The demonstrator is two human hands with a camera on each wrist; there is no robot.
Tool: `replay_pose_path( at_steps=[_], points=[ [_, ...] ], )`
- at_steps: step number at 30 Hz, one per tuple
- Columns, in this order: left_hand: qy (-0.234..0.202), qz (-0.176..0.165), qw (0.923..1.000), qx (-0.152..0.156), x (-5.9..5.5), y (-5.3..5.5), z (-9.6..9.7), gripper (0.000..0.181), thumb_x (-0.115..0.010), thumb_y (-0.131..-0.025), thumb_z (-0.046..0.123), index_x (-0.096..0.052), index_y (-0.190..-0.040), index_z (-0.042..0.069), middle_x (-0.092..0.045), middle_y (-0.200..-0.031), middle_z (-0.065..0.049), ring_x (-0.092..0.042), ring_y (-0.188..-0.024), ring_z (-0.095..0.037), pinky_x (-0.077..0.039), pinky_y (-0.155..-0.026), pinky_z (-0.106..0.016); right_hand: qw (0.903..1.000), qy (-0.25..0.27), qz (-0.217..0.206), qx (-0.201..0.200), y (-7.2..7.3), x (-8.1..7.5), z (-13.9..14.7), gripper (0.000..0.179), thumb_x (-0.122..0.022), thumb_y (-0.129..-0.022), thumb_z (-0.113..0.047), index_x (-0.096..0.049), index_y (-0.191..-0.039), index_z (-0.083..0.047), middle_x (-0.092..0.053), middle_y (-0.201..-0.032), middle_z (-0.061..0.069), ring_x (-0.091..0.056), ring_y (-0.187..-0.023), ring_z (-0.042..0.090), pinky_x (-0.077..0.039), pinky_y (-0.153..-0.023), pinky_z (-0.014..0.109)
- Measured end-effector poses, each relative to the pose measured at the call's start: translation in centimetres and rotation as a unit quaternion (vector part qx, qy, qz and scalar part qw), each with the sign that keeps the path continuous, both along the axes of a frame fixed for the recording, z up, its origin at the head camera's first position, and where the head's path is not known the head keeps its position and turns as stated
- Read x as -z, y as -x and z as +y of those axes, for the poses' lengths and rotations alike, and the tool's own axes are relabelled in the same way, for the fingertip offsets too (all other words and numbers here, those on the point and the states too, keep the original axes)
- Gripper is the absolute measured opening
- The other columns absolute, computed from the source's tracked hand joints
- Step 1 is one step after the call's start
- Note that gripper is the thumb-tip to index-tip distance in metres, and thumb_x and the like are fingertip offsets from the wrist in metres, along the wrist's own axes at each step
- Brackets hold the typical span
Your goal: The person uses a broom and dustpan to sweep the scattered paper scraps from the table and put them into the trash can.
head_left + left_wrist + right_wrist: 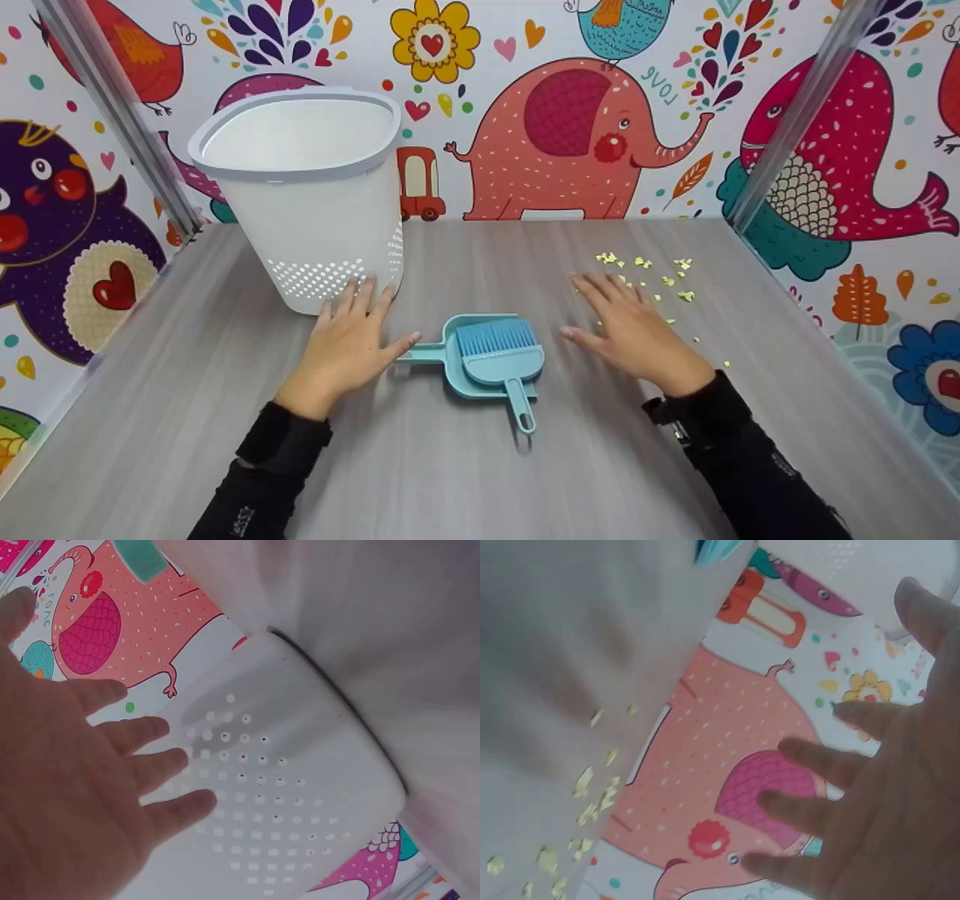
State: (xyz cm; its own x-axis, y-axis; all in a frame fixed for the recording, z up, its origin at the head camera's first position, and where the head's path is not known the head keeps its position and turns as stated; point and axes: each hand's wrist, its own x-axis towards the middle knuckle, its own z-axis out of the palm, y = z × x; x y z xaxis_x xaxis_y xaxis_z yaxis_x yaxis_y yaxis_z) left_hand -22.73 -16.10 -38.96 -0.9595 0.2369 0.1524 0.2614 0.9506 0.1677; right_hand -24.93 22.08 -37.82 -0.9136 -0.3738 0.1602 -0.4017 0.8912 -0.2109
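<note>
My left hand [347,341], fingers spread and holding nothing, is in front of a tall white bin [315,217] with a grey rim; its fingertips overlap the bin's perforated base in the head view. A light-blue dustpan [454,375] lies on the table, its handle partly behind the left thumb. On the dustpan rests a small blue brush [501,349], bristles away from me and handle toward me. My right hand [637,334], also spread and holding nothing, is to the right of the brush, near scattered yellow crumbs [667,281]. Some crumbs are hidden behind that hand.
The grey wood-grain table [420,480] is bounded by printed panels with cartoon animals. A metal post [795,112] rises at the back right corner, another metal post [124,112] at the back left. The bin stands near the back left.
</note>
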Motion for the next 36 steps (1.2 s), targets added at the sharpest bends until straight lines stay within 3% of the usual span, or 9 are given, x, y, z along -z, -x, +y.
replay_pose_path(
  at_steps=[4, 9, 16, 27, 36],
  points=[
    [0.000, 0.010, 0.9999, -0.001, 0.0, 0.0, 0.1, 0.086, -0.048, -0.092, 0.067, -0.029, -0.154, 0.010, -0.022, -0.159, -0.021, -0.014, -0.147, -0.043, -0.017, -0.111, -0.065, 0.9978, -0.007, 0.022, -0.062, -0.7, -0.1, -0.9, 0.076, -0.063, -0.092, -0.050, -0.027, -0.155, -0.028, -0.035, -0.155, 0.005, -0.027, -0.144, 0.033, -0.015, -0.111, 0.066],
    [0.002, 0.009, 1.0000, 0.001, 0.0, 0.0, 0.1, 0.088, -0.044, -0.092, 0.070, -0.029, -0.154, 0.009, -0.022, -0.159, -0.022, -0.014, -0.147, -0.044, -0.016, -0.111, -0.066, 0.9896, -0.013, 0.042, -0.137, -1.6, -0.2, -1.8, 0.080, -0.078, -0.085, -0.019, -0.036, -0.152, -0.029, -0.036, -0.154, 0.006, -0.030, -0.143, 0.036, -0.023, -0.109, 0.064],
    [0.010, -0.001, 0.9999, 0.004, 0.3, 0.1, 0.1, 0.091, -0.037, -0.092, 0.074, -0.025, -0.155, 0.010, -0.019, -0.160, -0.020, -0.011, -0.148, -0.042, -0.014, -0.112, -0.065, 0.9785, -0.019, 0.043, -0.201, -2.3, 0.3, -3.2, 0.082, -0.079, -0.079, 0.000, -0.044, -0.148, -0.028, -0.041, -0.151, 0.005, -0.034, -0.141, 0.035, -0.032, -0.108, 0.058],
    [0.003, -0.010, 0.9999, 0.012, 0.2, -0.1, 0.2, 0.089, -0.041, -0.093, 0.071, -0.027, -0.154, 0.008, -0.021, -0.159, -0.022, -0.012, -0.147, -0.044, -0.014, -0.112, -0.065, 0.9545, -0.050, 0.060, -0.288, -3.1, 2.0, -4.8, 0.066, -0.072, -0.080, 0.008, -0.060, -0.135, -0.026, -0.052, -0.142, 0.008, -0.041, -0.136, 0.037, -0.037, -0.105, 0.056],
    [0.006, -0.010, 0.9999, 0.010, 0.1, -0.1, 0.2, 0.088, -0.042, -0.093, 0.070, -0.030, -0.154, 0.009, -0.024, -0.158, -0.021, -0.016, -0.147, -0.043, -0.018, -0.112, -0.064, 0.9471, -0.068, 0.058, -0.308, -3.4, 3.1, -5.7, 0.043, -0.073, -0.082, 0.001, -0.070, -0.121, -0.018, -0.062, -0.129, 0.007, -0.054, -0.124, 0.023, -0.043, -0.103, 0.045]
  ],
)
